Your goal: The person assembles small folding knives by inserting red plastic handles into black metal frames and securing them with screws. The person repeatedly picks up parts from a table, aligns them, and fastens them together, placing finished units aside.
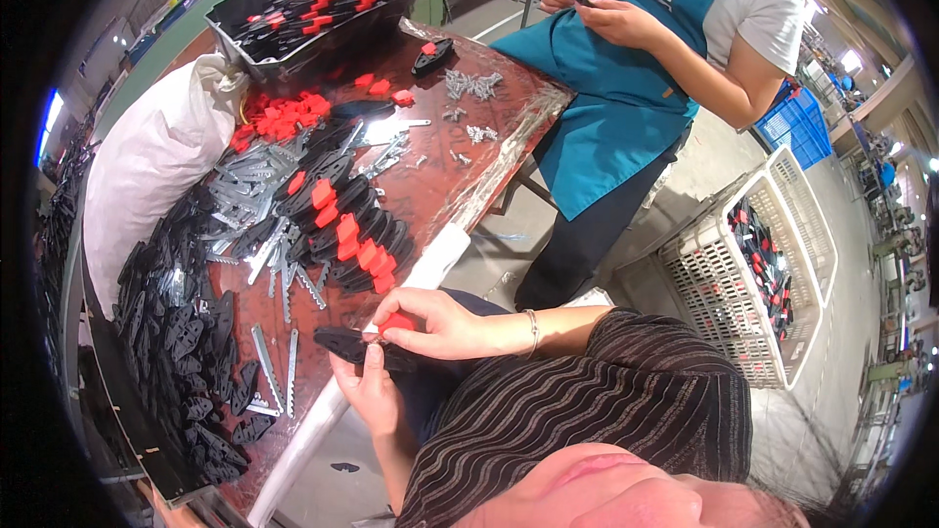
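My left hand point(372, 393) grips a black oval plastic casing point(339, 340) just past the table's near edge. Above it, my right hand point(445, 325) pinches a small red plastic piece point(395, 322) against the casing. The fingers partly cover where the two parts meet. On the table beyond my hands runs a row of black casings topped with red pieces point(347, 235). Two toothed metal blades point(290, 372) lie to the left of my hands, near a heap of black casings point(181, 332).
Loose blades point(245, 186), red pieces point(289, 117) and small metal parts point(474, 85) cover parts of the red table point(445, 161). A black bin point(303, 64) and white sack point(156, 156) stand at its far side. A co-worker in a teal apron point(606, 127) handles a small dark part; white crates point(729, 284) stand nearby.
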